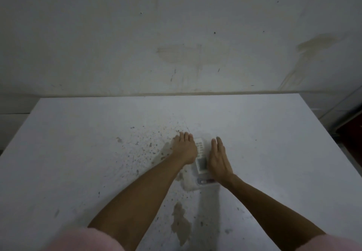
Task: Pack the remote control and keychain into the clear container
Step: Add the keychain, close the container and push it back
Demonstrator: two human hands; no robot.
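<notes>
A clear container [189, 182] lies on the white table, near its middle. Inside it sits a white remote control [200, 153], its buttons toward the far end and its screen nearer me. A small item with a red part, probably the keychain [205, 181], lies at the container's near end. My left hand [185, 149] rests palm down over the container's left edge, fingers straight and together. Against the right side presses my right hand [218, 158], palm turned inward. The container's side walls are hidden by both hands.
The white table [78, 152] is speckled with dark spots and has brownish stains [181, 225] near the front. A stained white wall [176, 35] rises right behind the table's far edge. Dark furniture [350, 121] stands off the table's right side.
</notes>
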